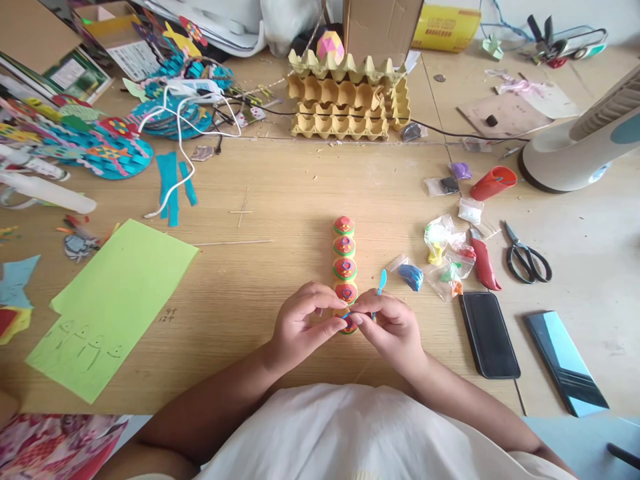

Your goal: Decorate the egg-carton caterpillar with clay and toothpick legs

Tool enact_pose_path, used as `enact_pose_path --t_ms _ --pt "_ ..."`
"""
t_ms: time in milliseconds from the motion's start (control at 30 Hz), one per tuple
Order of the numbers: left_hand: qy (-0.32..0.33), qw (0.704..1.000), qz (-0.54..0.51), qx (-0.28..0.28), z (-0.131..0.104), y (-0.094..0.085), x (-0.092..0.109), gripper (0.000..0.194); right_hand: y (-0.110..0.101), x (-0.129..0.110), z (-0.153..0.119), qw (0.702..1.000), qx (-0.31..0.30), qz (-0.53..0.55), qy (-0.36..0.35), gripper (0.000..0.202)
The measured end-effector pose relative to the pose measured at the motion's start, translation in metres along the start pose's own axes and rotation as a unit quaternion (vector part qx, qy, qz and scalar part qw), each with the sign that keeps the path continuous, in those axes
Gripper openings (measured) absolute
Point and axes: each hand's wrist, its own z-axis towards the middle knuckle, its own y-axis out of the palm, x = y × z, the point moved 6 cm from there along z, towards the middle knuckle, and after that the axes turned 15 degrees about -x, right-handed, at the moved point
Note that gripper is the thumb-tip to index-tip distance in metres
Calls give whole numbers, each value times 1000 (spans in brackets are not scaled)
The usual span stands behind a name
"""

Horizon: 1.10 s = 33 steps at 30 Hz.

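Your left hand (305,320) and right hand (390,327) meet at the near end of the caterpillar (345,267), a row of painted domes lying in the middle of the table (250,200). Left fingers pinch the nearest dome, and right fingers are clamped on a blue tool (381,283) whose tip touches it. Clay bags (440,257), a phone (489,333) and scissors (525,255) lie to your right.

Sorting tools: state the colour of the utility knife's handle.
Red; the utility knife shows best in the head view, lying beside the scissors.
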Motion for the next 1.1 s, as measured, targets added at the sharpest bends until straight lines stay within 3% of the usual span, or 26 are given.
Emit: enact_pose_path --t_ms 167,400,600,833,1100 --pt "-31 998 -62 -7 -1 0 -9 20 -1 3 -1 1000 7 5 9 1" --pt "-39 999 -27 -4 2 5 -5 32 -2 9 -4 999 19 39 32 8" --pt "-33 998 43 14 5 5 4 14 -1 7 -3 999 9 50 18 3" --pt "9 997 65 26 6 0 12 11 1 6 -1 999 -1 29 29 8" --pt "14 996 76 33 6 -2 14 10 3 5 -1 999 -13 45 24 14"
